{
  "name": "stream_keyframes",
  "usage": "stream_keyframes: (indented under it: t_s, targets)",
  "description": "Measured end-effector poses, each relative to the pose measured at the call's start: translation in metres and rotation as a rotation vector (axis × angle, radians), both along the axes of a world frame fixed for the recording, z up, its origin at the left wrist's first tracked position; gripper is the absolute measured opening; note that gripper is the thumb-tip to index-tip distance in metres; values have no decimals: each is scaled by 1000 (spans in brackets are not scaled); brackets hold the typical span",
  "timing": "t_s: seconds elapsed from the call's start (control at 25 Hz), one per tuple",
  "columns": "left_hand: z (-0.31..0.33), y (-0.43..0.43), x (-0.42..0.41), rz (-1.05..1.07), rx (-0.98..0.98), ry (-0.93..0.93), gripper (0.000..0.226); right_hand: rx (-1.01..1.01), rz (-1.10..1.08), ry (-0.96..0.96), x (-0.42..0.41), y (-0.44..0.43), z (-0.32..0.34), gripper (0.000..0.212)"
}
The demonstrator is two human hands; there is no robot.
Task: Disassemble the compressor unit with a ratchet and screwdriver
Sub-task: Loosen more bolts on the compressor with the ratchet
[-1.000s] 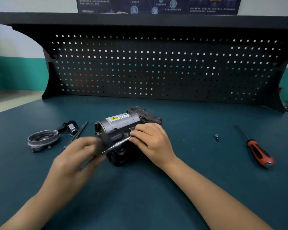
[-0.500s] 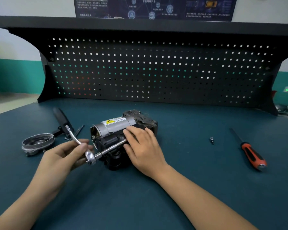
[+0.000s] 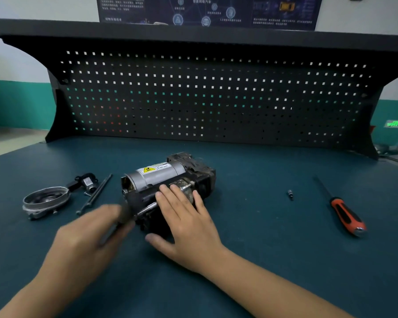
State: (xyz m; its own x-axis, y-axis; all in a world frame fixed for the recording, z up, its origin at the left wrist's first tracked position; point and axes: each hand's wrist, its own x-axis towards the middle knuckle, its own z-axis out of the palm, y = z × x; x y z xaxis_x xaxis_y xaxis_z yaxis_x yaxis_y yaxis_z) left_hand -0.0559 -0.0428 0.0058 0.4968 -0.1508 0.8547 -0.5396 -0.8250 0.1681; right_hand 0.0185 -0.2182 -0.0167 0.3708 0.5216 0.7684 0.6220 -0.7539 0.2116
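**Hands.** The right hand is lying flat, fingers straight and spread, pressing down on the near side of the compressor to steady it; it is gripping nothing. The left hand, at 7 o'clock from the unit, is motion-blurred. Its fingers appear to be curling round the dark handle of the ratchet, whose bright extension bar is running under the right fingertips toward the housing. The exact grip is not resolvable.

**Location.** The compressor is lying on its side mid-bench, silver cylinder uppermost, black block at its 2 o'clock end.

**Progress, as judged.** The unit is partly stripped.
- A round cover, a small bracket and a long bolt are lying apart at 9 o'clock, evidently removed.
- A fastener on the near side is apparently being worked now.
- The main body is holding together in one piece, so most of the strip-down is outstanding.
- The screwdriver is lying unused at 3 o'clock, well apart, with a loose bit between it and the unit.

**Markings.** A yellow warning label with a black triangle is showing on the cylinder; the adjoining white print is too small to read. On the poster above the pegboard at 12 o'clock, the writing is blurred and illegible. No brand is showing.
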Motion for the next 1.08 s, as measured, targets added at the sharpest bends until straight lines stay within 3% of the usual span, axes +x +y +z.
stream_keyframes:
  t_s: [0.08, 0.12, 0.28, 0.4, 0.44, 0.56, 0.68, 0.8, 0.92, 1.08]
  targets:
    - [-7, 6, -3, 6, 287, -83, 24, -25, -4, 45, -1, 1, 3, 76]
    - [-8, 7, -4, 23, 272, -66, 26, -53, -15, 98, -2, 2, 4, 77]
    - [9, 3, 1, 41, -407, 193, 6, -43, 148, 347, 1, 7, 7, 77]
    - [14, 9, 17, -127, -1046, 552, 12, 168, 248, 284, 10, 4, 12, 54]
    - [13, 12, 20, -158, -1168, 644, 16, 272, 264, 268, 16, -1, 14, 45]
    - [10, 14, 22, -170, -1340, 776, 18, 360, 301, 488, 32, -14, 16, 30]
    - [9, 13, 22, -202, -1422, 789, 18, 407, 348, 457, 43, -18, 14, 21]
    - [7, 11, 23, -176, -1320, 725, 18, 378, 343, 337, 49, -18, 17, 16]
    - [10, 7, 17, -148, -982, 493, 14, 328, 314, 229, 52, -19, 19, 14]
    - [9, 16, 2, -97, 179, 1, 18, 284, 299, 295, 51, -21, 24, 17]
